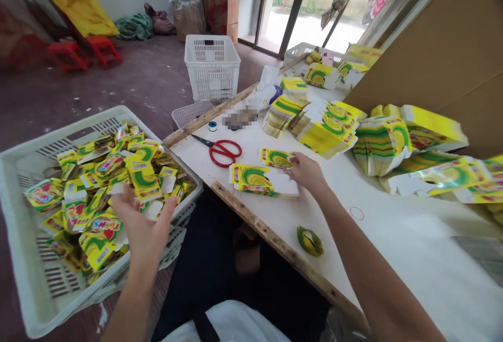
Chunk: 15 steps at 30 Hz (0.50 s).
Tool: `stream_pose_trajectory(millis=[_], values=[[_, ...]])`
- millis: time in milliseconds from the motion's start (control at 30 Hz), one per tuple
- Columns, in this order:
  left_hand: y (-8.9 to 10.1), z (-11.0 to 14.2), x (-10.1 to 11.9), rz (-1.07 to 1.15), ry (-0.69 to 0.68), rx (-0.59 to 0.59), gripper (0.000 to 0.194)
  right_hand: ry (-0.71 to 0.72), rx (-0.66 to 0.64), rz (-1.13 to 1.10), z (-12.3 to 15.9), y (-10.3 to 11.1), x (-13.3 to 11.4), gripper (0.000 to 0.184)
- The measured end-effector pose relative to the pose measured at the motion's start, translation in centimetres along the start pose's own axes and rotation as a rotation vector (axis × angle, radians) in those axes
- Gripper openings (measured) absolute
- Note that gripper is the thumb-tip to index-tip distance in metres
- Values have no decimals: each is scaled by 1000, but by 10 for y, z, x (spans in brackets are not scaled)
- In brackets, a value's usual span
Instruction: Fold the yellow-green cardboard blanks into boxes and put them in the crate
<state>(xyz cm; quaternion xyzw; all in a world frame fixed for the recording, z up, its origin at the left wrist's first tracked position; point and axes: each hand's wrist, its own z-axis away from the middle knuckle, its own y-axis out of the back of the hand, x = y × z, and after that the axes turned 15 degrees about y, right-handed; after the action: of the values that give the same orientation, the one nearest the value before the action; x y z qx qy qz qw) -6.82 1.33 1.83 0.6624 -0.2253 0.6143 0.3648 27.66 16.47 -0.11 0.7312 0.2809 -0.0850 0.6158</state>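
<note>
Above the person's white top [236, 323] and dark trousers, a left hand [143, 221] spreads thumb and fingers apart over a slotted white crate [23, 279] heaped with yellow-and-green packets [102, 227]; whether its fingertips touch them cannot be told. To the right, by the wooden edge [271, 240] of a white table [393, 247], lies a crumpled green object [310, 241], with a thin rubber band [357, 213] farther in. The right hand [308, 172] has its fingers closed on the right end of a small carton [273, 157], just above the tabletop or resting on it; which, the view does not settle. Nearer the wooden edge lies a larger carton [251, 178], its right part white. Beyond, red-handled scissors [223, 152] lie flat, blades slightly parted, with a spool [212, 126] standing near their tips beside a blurred patch. Rows of flat-packed cartons [330, 130] lean together across the table's far half, against a brown cardboard sheet [444, 54] at right. Past the table, a tall white basket [212, 62] stands on the floor. Farther back are two red stools [104, 48], a green sack [135, 26], stacked boxes [223, 12] and glass doors [271, 12] onto a bright yard.
</note>
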Motion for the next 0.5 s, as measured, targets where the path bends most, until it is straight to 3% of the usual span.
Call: stream_pose_trajectory(millis=[67, 267, 400, 500], values=[[-6, 5, -7, -29, 46, 50, 82, -15, -24, 29, -1, -10, 9, 38], [-29, 20, -20, -7, 125, -148, 72, -66, -91, 39, -3, -20, 17, 35], [-32, 25, -19, -4, 124, -228, 62, -139, -140, -13, -17, -18, 23, 27], [-29, 27, -18, 3, 149, -241, 58, -180, -96, -68, -23, -14, 23, 23]])
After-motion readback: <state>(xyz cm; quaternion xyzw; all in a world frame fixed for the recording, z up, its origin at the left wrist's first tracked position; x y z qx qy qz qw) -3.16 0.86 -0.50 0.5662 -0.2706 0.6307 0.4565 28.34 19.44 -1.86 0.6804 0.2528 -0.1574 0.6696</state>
